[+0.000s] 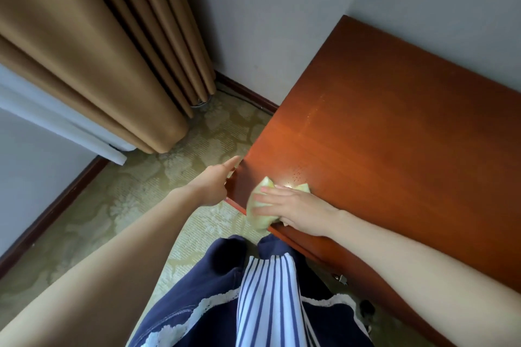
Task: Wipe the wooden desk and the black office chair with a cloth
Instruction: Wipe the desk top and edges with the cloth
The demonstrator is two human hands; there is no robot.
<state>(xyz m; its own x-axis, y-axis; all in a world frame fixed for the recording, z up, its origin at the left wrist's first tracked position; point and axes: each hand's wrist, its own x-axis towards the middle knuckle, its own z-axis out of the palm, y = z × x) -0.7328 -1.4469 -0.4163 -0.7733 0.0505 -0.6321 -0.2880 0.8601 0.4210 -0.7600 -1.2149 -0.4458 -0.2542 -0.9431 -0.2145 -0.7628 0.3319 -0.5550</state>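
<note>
Past your apron (pixel 267 298), your right hand (pixel 293 207) presses the cloth (pixel 258 205) flat-fingered on the desk (pixel 380 135); left hand (pixel 212 184) straight-fingered; chair probably remains.

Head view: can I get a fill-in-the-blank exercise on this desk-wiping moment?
The right hand presses a pale yellow ____ flat. The left hand touches the near corner of the wooden ____. Left of it, a brown ____ hangs to the floor.
Missing words: cloth; desk; curtain.
</note>
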